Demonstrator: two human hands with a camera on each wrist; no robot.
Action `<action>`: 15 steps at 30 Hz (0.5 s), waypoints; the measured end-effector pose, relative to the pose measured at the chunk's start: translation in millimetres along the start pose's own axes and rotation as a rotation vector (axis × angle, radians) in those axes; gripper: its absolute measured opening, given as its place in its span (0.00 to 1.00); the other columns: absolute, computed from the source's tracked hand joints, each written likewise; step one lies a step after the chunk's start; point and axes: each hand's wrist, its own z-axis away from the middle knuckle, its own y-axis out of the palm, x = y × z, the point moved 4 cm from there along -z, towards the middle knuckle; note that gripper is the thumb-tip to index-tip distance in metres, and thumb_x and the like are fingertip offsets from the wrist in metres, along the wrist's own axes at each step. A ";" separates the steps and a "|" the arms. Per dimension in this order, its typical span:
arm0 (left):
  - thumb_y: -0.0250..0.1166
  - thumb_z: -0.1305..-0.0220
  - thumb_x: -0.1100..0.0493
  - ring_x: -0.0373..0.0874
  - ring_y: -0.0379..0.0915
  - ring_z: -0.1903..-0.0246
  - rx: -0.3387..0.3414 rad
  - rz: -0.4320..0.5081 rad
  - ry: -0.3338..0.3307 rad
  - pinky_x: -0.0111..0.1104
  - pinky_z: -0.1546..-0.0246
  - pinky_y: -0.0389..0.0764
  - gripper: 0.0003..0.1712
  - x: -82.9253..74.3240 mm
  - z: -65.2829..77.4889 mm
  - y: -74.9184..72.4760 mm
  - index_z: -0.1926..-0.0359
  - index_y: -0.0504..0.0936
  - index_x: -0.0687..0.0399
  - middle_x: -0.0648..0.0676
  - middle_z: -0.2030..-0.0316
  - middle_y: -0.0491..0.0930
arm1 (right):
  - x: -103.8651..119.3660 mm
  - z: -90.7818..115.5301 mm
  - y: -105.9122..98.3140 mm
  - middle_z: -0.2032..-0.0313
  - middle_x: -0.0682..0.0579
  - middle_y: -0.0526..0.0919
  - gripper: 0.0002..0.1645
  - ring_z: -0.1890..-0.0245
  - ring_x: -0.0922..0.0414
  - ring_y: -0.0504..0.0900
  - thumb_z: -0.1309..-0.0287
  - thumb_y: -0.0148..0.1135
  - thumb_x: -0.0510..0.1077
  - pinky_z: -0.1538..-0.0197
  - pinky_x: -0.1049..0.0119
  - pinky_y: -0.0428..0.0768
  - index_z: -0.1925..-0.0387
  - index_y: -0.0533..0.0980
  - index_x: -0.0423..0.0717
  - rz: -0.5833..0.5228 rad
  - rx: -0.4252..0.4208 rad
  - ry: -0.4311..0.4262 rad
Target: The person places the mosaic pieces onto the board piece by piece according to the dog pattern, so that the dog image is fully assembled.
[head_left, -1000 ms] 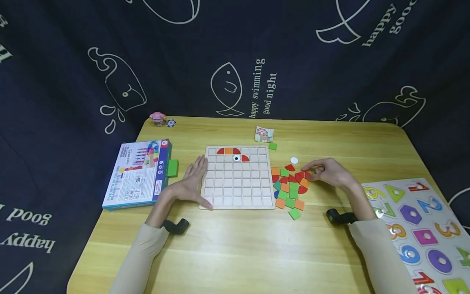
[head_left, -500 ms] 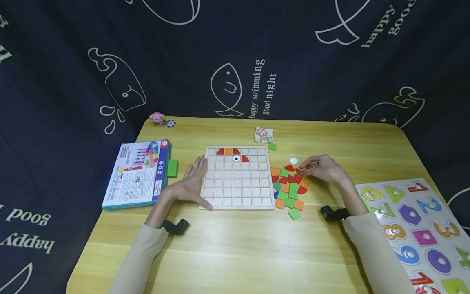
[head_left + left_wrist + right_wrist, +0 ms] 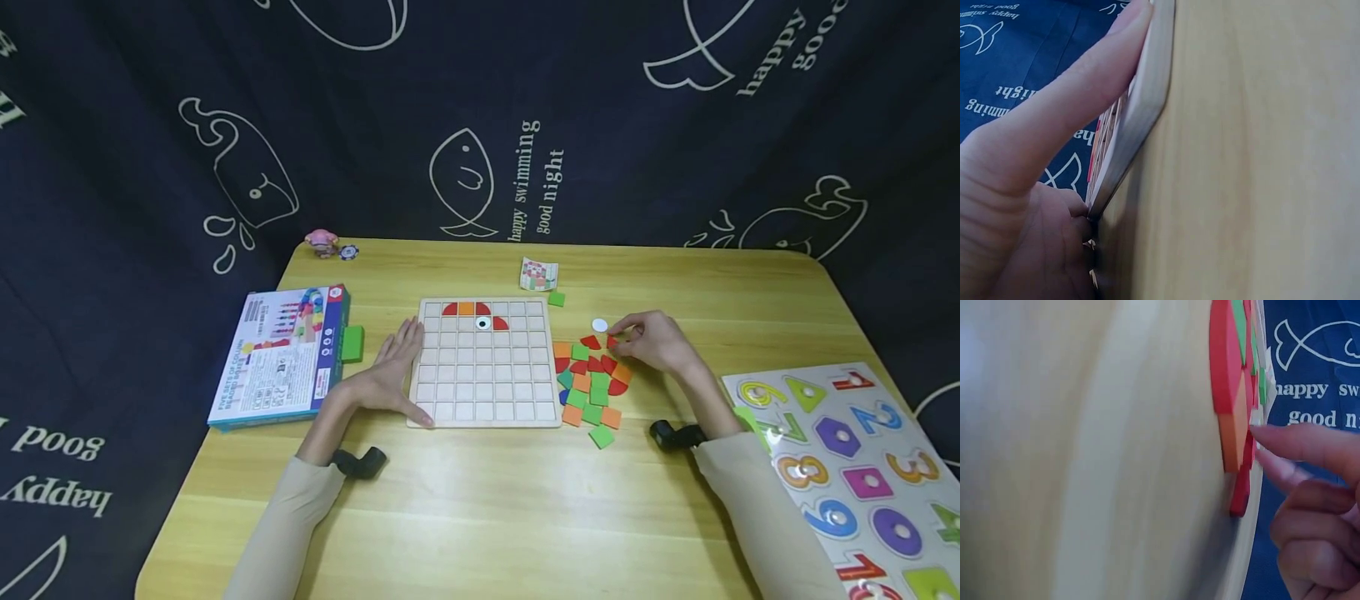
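Observation:
A pale wooden grid board (image 3: 486, 375) lies mid-table. Near its far edge sit an orange square, several red quarter-circle tiles and a round eye tile (image 3: 483, 323). My left hand (image 3: 386, 373) spreads along the board's left side, its fingers at the far-left edge and its thumb on the near-left corner. In the left wrist view the thumb (image 3: 1079, 94) lies along the board's rim (image 3: 1141, 106). Thumb and index of my right hand (image 3: 654, 340) pinch a red quarter-circle tile (image 3: 612, 342) at the top of the tile pile; the other fingers (image 3: 1316, 531) curl in.
Loose green, orange and red tiles (image 3: 598, 392) lie right of the board, with a white disc (image 3: 600, 326) behind. A pattern card (image 3: 539, 273) lies farther back. A boxed toy (image 3: 281, 354) and green block (image 3: 352, 343) stand left; a number puzzle (image 3: 847, 450) lies right.
My right hand has moved slightly left and away from me, bringing the red quarter-circle tile apart from its neighbours. My left hand and the board have kept their places.

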 end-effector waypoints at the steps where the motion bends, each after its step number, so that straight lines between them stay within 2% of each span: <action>1: 0.78 0.73 0.28 0.53 0.10 0.25 -0.001 -0.001 0.000 0.52 0.25 0.27 0.91 0.1 0.2 -0.2 0.26 0.23 0.57 0.59 0.25 0.16 | -0.4 0.2 0.1 0.84 0.55 0.67 0.16 0.80 0.57 0.65 0.48 0.71 0.44 0.73 0.66 0.63 0.56 0.83 0.45 -0.004 -0.010 0.012; 6: 0.78 0.73 0.28 0.53 0.11 0.25 -0.003 -0.004 0.005 0.52 0.25 0.26 0.91 0.7 0.1 0.6 0.26 0.23 0.57 0.59 0.26 0.16 | -1.8 -0.5 2.3 0.85 0.56 0.65 0.16 0.81 0.56 0.63 0.50 0.73 0.46 0.73 0.65 0.61 0.59 0.84 0.45 -0.013 -0.034 0.008; 15: 0.78 0.73 0.29 0.53 0.11 0.25 -0.005 0.000 0.012 0.52 0.25 0.27 0.91 -1.1 0.7 -0.1 0.26 0.23 0.58 0.60 0.26 0.16 | -1.3 -5.7 4.3 0.84 0.55 0.64 0.15 0.79 0.55 0.63 0.48 0.72 0.48 0.71 0.64 0.61 0.59 0.83 0.47 0.010 -0.014 -0.016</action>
